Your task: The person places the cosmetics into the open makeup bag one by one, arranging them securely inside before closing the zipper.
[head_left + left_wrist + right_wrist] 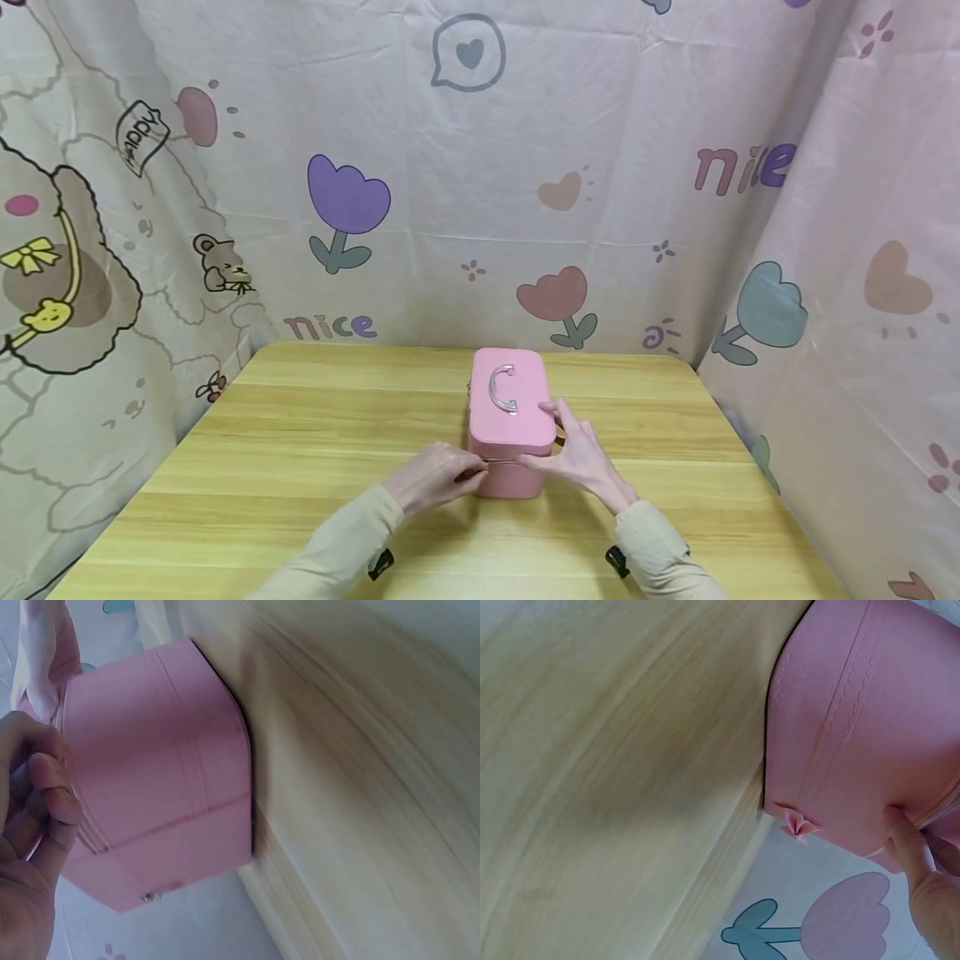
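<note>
A pink zip-up cosmetic case (517, 427) stands upright on the table, its lid down and a silver handle (493, 389) on top. My left hand (435, 477) is at the front left of the zip seam, thumb and fingertips pinching the zipper pull, which the fingers hide. In the left wrist view the curled fingers (56, 776) are right at the seam. My right hand (581, 457) grips the case's front right corner, thumb on the front face and fingers on the lid's right side. A small pink bow (798, 824) shows on the case in the right wrist view.
The wooden table (337, 417) spreads out on both sides of the case. Behind and beside it hang pale printed curtains (450, 167) with flowers and hearts. A small metal fitting (151, 898) sits on the case's side.
</note>
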### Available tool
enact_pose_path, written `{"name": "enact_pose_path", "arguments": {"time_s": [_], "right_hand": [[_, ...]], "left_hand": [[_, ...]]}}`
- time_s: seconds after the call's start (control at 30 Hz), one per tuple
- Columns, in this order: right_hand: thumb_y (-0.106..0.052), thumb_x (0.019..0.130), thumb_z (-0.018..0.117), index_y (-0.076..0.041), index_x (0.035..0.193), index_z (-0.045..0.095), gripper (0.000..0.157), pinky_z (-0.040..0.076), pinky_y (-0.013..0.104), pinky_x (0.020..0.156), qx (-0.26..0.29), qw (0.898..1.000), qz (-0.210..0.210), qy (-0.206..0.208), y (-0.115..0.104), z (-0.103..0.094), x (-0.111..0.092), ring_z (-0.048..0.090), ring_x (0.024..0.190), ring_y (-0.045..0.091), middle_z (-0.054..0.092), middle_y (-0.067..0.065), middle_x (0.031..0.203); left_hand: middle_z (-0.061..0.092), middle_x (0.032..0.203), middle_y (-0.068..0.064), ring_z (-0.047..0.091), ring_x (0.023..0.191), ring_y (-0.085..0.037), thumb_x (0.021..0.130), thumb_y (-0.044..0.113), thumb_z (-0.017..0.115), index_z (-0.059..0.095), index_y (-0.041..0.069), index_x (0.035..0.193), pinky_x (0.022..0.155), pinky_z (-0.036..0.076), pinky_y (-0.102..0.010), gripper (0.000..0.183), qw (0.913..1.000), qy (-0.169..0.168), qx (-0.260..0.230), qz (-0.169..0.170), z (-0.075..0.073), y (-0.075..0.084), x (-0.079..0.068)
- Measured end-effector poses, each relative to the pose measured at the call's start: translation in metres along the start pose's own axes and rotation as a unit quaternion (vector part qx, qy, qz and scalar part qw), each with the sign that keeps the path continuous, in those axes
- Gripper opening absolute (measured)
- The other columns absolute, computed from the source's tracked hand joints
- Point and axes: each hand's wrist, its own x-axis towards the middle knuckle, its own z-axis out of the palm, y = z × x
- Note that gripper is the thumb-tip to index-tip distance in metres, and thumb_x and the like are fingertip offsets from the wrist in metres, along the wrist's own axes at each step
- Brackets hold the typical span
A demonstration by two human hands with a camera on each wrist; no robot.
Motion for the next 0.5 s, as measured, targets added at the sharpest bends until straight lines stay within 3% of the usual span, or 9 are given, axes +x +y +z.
{"name": "enact_pose_path", "arguments": {"time_s": [0.27, 0.5], "right_hand": [[-0.038, 0.065, 0.094, -0.015, 0.127, 0.053, 0.077, 0.053, 0.051, 0.105, 0.012, 1.000, -0.004, -0.002, 0.000, 0.000, 0.000, 0.063, 0.125, 0.036, 0.061, 0.016, 0.138], [-0.037, 0.066, 0.094, -0.015, 0.129, 0.053, 0.078, 0.053, 0.053, 0.104, 0.010, 1.000, -0.005, -0.005, 0.000, -0.001, -0.001, 0.062, 0.125, 0.039, 0.060, 0.018, 0.140]], "left_hand": [[0.079, 0.086, 0.000, 0.070, 0.072, -0.003, 0.088, 0.005, 0.071, 0.078, 0.006, 0.099, 0.070, 0.054, -0.008, 0.013, 0.9997, -0.006, 0.025, 0.001, 0.008, 0.009, 0.009], [0.077, 0.081, 0.004, 0.068, 0.070, -0.002, 0.087, 0.005, 0.072, 0.077, 0.009, 0.097, 0.066, 0.053, -0.008, 0.012, 0.9986, -0.001, 0.052, 0.002, 0.015, 0.016, 0.016]]}}
